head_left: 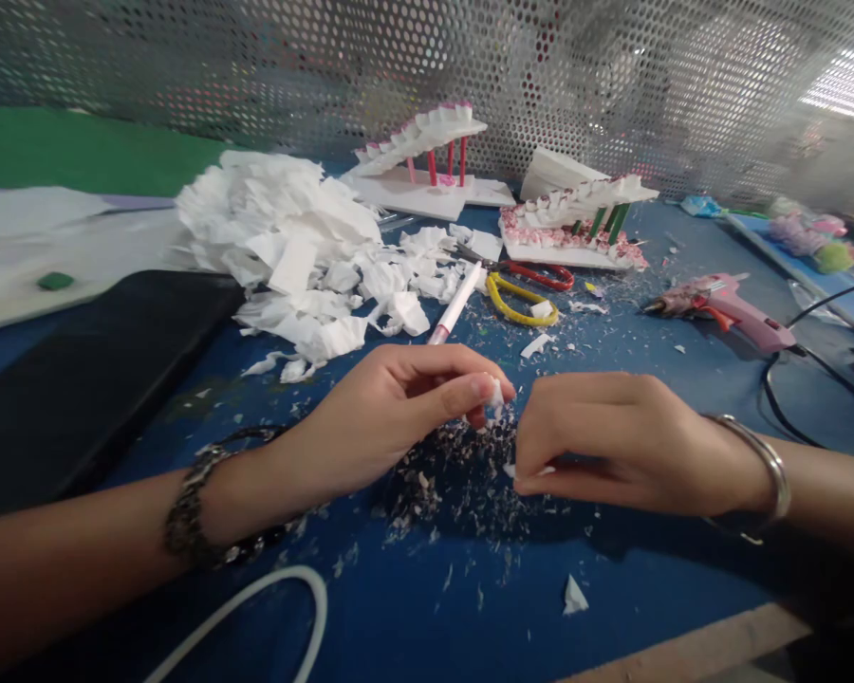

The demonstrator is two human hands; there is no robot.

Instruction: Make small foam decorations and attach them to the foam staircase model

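My left hand [413, 408] pinches a small scrap of white paper [496, 396] between thumb and fingers. Close by on the right, my right hand [604, 436] is closed, with a bit of white showing at its fingertips, probably paper too. Beneath both hands, dark and pale shreds [462, 474] are scattered over the blue table [427, 617]. A white pen [456, 304] lies just beyond my left hand. Behind it rests a pair of scissors [523, 289] with one yellow and one red handle loop. A torn white piece [575, 596] lies nearer to me.
A heap of torn white paper [277, 218] stands at the back left, beside a black slab [106, 370]. Two white stair-like models [427, 138] stand before a perforated metal screen [470, 57]. A pink glue gun [740, 308] and its black cord lie right. A white cable [285, 579] curves in front.
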